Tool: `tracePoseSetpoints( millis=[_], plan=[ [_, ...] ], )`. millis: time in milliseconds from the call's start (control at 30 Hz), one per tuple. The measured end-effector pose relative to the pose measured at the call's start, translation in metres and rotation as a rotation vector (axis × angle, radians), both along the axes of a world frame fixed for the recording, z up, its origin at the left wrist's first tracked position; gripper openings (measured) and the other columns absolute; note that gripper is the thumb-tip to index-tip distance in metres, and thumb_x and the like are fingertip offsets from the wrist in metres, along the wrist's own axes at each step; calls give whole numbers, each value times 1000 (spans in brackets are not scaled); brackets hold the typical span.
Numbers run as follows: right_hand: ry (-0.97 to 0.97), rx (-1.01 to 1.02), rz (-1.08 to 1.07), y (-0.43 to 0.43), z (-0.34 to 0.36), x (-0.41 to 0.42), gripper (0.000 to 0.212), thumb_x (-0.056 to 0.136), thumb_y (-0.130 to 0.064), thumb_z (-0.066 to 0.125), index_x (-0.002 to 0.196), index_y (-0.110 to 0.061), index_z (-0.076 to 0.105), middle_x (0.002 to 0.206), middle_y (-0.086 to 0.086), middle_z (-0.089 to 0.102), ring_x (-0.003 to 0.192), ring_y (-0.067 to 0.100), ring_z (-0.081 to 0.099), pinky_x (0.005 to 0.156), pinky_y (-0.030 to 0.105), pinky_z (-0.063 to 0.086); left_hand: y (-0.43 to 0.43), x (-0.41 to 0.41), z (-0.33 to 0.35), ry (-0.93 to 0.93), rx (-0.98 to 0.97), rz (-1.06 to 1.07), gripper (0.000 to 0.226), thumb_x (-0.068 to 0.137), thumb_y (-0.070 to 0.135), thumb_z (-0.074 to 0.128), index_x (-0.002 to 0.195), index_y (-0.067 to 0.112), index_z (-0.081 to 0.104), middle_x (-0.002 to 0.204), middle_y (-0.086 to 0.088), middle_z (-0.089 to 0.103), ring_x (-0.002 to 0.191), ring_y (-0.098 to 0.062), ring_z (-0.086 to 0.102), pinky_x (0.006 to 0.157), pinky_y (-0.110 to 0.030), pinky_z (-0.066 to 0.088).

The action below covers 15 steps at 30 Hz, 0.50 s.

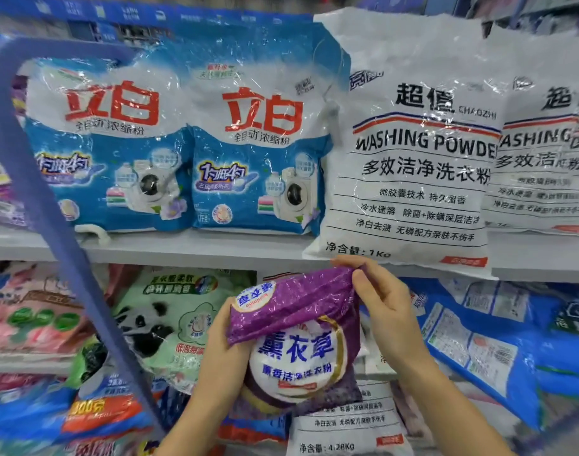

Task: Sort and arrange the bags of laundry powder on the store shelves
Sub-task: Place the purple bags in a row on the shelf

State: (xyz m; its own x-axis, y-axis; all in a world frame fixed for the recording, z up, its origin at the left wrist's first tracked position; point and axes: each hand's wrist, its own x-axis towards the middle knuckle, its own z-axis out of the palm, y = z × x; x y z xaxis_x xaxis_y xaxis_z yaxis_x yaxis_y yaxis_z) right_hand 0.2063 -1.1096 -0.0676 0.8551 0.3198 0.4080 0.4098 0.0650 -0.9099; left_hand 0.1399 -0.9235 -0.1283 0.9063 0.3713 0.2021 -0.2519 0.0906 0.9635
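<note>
Nearest the camera, the purple lavender powder bag (301, 350) is off the shelves, held upright in the air between both hands in front of the lower stock. The left hand (220, 353) curls round its left side and takes the weight. The right hand (388, 311) pinches the bag's slack top, which folds forward over the printed front, probably to steady or straighten the floppy pack before it is placed. A blue strap-like band (51, 205) crosses the left of the view; what it belongs to cannot be told. Just beneath the held bag lies a large white 4.28Kg bag (344, 426). Behind it a green panda-print bag (169, 320) and a heap of blue bags (479, 350) lie slanted and mixed, so that level looks unsorted. Farther back, the upper shelf (182, 248) carries two blue bags with red lettering (107, 143) (258, 153), standing side by side and facing out near its front edge. To their right a white WASHING POWDER bag (413, 159) leans forward, its bottom overhanging that edge just above the right hand, with a second like it (541, 159) beside it. No purple group shows up there, so this bag's place likely lies elsewhere.
</note>
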Motion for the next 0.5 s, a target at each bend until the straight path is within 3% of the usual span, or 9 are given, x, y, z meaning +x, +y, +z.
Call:
tracePoseSetpoints(
  millis=[100, 133, 200, 267, 333, 400, 467, 500],
  plan=[
    [-708, -481, -250, 4, 21, -9, 40, 86, -47, 54, 119, -25, 59, 124, -9, 56, 120, 8, 44, 106, 29, 31, 5, 0, 6, 17, -22, 49, 18, 91, 17, 59, 98, 29, 70, 94, 3, 75, 87, -14, 71, 62, -18, 53],
    [-922, -627, -272, 11, 26, -12, 47, 83, -51, 56, 119, -22, 60, 124, -4, 57, 121, 13, 43, 108, 37, 28, 6, -1, 10, 19, -21, 57, 16, 91, 21, 57, 97, 27, 70, 93, 3, 75, 87, -15, 71, 62, -18, 53],
    [-1137, -848, -263, 25, 33, -18, 52, 78, -54, 62, 115, -19, 65, 116, 1, 64, 113, 21, 52, 105, 47, 32, 9, -3, 17, -5, 17, 49, 18, 85, 33, 56, 94, 29, 70, 91, 5, 75, 84, -11, 71, 62, -16, 52],
    [-1130, -947, -266, 40, 37, -20, 39, 78, -44, 70, 104, -15, 70, 100, 1, 69, 95, 23, 64, 98, 46, 44, 12, -6, 25, -26, 82, 7, 23, 81, 42, 53, 88, 30, 71, 88, 6, 75, 79, -8, 70, 62, -14, 51],
    [-1037, -897, -242, 48, 45, -21, 21, 81, -29, 70, 86, -9, 70, 81, 4, 69, 73, 24, 65, 79, 41, 54, 17, -11, 30, -23, 146, -50, 28, 80, 51, 50, 85, 34, 71, 86, 8, 75, 77, -6, 70, 61, -11, 49],
    [-855, -837, -200, 53, 57, -24, 25, 87, -28, 60, 83, -4, 65, 73, 7, 66, 65, 26, 62, 62, 36, 52, 25, -16, 34, -27, 186, -102, 23, 80, 57, 54, 88, 43, 70, 89, 11, 75, 78, -5, 70, 62, -10, 49],
    [-752, -795, -209, 57, 71, -25, 28, 92, -34, 55, 94, -6, 60, 74, 3, 64, 66, 25, 61, 58, 34, 44, 37, -21, 36, -16, 184, -168, 23, 74, 59, 68, 92, 44, 68, 93, 9, 75, 81, -9, 72, 64, -14, 52],
    [-741, -774, -207, 59, 78, -26, 27, 92, -35, 54, 97, -8, 57, 74, -1, 61, 66, 23, 58, 58, 33, 40, 43, -23, 35, -2, 163, -214, 35, 64, 58, 75, 95, 41, 68, 95, 7, 75, 83, -12, 72, 64, -17, 54]
  ],
)
